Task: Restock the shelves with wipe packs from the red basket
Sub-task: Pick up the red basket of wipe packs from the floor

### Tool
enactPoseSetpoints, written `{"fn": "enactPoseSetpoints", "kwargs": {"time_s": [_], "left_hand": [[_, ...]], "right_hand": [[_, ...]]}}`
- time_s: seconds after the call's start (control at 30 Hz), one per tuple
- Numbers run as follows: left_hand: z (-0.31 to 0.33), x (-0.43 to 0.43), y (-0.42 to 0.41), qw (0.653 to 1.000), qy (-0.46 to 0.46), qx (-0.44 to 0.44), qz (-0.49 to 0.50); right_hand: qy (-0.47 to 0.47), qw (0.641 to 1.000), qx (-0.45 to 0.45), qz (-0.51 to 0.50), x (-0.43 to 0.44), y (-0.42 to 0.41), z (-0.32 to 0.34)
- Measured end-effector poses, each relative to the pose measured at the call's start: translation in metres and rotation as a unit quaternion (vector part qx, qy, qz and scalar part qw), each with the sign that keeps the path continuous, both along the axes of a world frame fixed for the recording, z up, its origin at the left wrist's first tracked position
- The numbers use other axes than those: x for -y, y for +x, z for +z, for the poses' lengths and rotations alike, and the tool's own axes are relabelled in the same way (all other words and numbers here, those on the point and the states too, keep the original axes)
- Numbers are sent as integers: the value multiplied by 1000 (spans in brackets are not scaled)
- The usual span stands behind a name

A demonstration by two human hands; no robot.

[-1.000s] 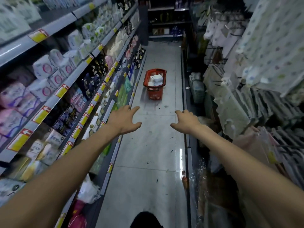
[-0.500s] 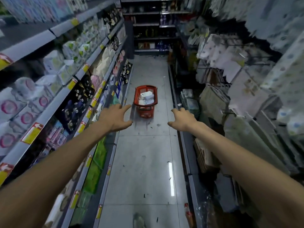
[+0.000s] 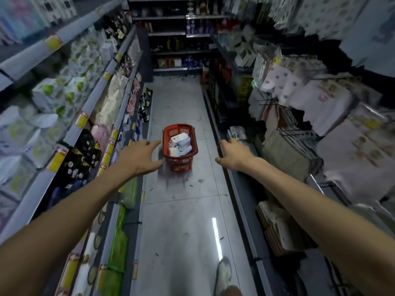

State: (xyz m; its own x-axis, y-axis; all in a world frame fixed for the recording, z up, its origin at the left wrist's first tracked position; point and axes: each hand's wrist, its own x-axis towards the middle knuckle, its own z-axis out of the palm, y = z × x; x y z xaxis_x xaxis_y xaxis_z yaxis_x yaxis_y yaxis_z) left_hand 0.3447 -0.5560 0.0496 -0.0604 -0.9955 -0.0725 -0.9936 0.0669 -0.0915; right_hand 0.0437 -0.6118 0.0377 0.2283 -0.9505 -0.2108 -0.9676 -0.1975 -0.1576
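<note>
Wipe packs [image 3: 180,144] are seen piled loosely inside the red basket [image 3: 179,165], which stands on the grey floor [image 3: 181,210] in the middle of the frame, in the aisle between the stocked shelves [image 3: 89,103] on the left and hanging goods on the right. Compared with a second ago, the basket is shown larger and lower in the frame, so the aisle has been walked down and the gap to it much reduced; a shoe [image 3: 223,274] is caught mid-step at the bottom edge. The left hand [image 3: 140,158] is stretched forward with fingers spread and nothing held, its fingertips just beside the basket's rim in the picture, though no contact is shown. The right hand [image 3: 234,158] is held out to the right of the basket, fingers loosely bent, also empty. No pack has yet been lifted; the approach is judged nearly finished, with bending down to the basket likely needed next.
</note>
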Motion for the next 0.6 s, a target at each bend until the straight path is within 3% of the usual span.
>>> {"fn": "enactPoseSetpoints", "kwargs": {"time_s": [0.6], "left_hand": [[-4, 396, 36, 1000, 22, 14, 11]], "right_hand": [[-9, 999, -19, 26, 402, 50, 2]]}}
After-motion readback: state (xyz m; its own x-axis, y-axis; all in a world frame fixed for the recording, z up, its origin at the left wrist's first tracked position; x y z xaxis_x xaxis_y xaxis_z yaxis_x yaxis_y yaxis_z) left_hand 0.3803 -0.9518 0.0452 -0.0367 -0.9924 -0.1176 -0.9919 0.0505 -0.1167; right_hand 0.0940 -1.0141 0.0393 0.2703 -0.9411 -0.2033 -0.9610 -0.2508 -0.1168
